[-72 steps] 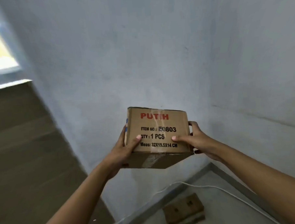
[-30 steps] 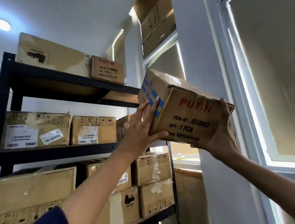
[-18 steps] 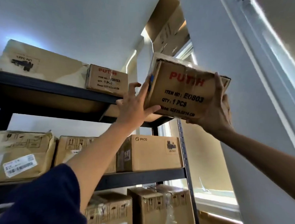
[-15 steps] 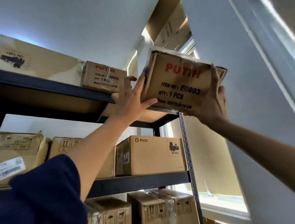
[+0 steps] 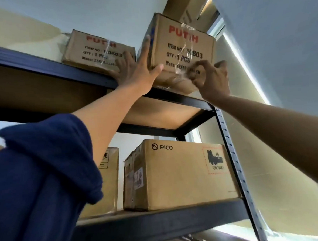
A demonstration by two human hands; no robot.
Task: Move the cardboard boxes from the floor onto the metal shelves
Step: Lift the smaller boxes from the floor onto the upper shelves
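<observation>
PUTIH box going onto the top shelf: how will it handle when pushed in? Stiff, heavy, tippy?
Probably stiff: the PUTIH box keeps square edges under the left hand and right hand. Likely light for its size, since it is held overhead with fingers only. It may tip: it sits tilted on the top shelf edge, and loose tape could snag.

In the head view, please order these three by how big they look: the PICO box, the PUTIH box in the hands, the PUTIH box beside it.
1. PICO box, though nearer.
2. Held PUTIH box.
3. Other PUTIH box.
</observation>
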